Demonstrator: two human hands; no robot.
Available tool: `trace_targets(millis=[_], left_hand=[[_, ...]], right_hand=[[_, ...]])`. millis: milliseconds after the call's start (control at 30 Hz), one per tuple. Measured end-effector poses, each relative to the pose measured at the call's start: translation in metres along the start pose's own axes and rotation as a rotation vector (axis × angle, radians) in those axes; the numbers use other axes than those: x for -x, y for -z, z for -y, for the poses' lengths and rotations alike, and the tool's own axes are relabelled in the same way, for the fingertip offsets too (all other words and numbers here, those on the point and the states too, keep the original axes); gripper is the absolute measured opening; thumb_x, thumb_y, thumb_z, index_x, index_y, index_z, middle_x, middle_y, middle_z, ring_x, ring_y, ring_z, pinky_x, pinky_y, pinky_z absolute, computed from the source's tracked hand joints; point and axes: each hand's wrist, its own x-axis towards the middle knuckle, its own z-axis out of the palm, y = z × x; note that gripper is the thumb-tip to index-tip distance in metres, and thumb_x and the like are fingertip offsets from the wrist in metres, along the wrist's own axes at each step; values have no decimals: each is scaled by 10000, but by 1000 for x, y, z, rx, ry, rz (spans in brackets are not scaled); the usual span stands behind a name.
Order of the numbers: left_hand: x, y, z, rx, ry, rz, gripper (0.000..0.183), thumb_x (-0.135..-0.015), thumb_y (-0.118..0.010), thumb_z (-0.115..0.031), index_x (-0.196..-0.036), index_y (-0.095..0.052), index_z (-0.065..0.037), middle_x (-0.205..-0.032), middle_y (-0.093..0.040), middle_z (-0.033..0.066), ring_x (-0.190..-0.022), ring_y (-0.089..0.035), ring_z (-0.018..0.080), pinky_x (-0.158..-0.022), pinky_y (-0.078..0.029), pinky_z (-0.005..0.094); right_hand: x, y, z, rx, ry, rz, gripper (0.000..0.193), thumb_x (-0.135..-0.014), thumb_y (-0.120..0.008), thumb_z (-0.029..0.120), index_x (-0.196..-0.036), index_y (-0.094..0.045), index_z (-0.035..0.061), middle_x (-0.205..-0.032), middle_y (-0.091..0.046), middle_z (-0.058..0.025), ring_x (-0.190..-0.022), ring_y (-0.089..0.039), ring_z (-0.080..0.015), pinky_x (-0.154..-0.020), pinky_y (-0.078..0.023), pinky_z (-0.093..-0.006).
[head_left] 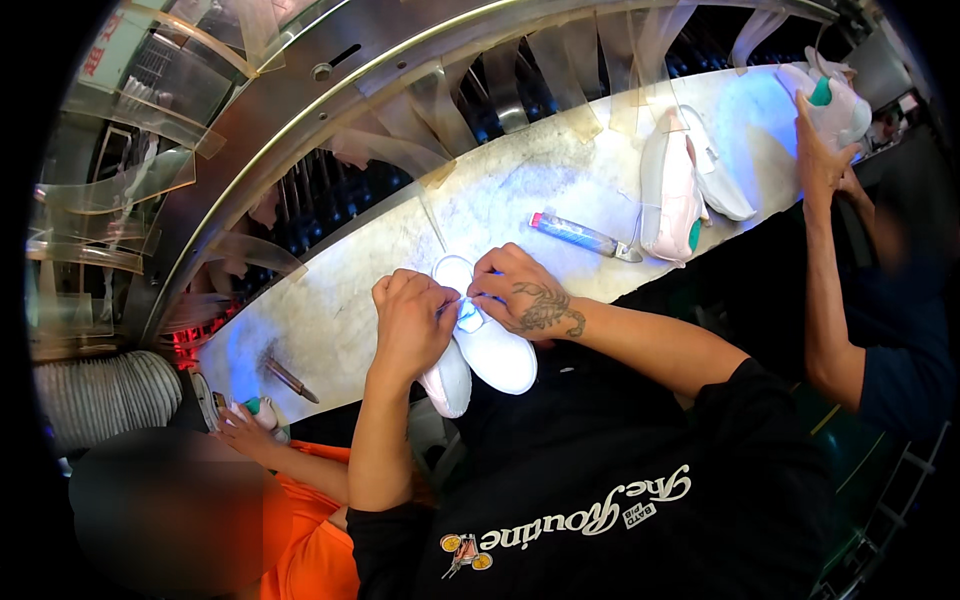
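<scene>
Both hands meet over a white shoe sole [497, 357] that stands out brightly under bluish light. My left hand [408, 318] is closed in a pinch at the middle of the sole, thumb and finger together. Opposite it, my right hand [515, 290] pinches at the same spot, its fingertips almost touching the left ones. A small whitish bit shows between the fingertips, but its kind is too small to make out. Beneath my left hand lies a pale shoe [447, 382], partly hidden by the hand and the sole.
On the pale worktable [365, 260] lie a blue-handled tool with a red end [575, 235], a pinkish-white shoe [668, 195], another white sole [715, 165] and a slim tool [290, 380]. Co-workers hold shoes at both sides. Clear plastic strips [455, 105] hang along the far edge.
</scene>
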Motion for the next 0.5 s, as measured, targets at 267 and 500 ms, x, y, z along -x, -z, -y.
trace_targets(millis=[267,500], left_hand=[[2,7,3,-7,-60,66,116,-826,-852,-127,-935,-843,-87,-921,-680,63,-1043,-608,276,-1048,-361,469],[2,6,2,-43,-58,87,106,-848,-836,-120,-946,-843,-79,-914,-670,74,-1048,-610,288,-1054,-364,486]], right_hand=[[-1,1,6,-55,-63,-22,110,-890,-807,135,-962,-796,52,-1417,-593,-170,-1154,-635,-339,-1022,-532,-449],[-3,1,7,-13,-47,56,90,-928,-769,142,-959,-772,57,-1444,-575,-173,-1196,-609,-371,-1069,-495,-491]])
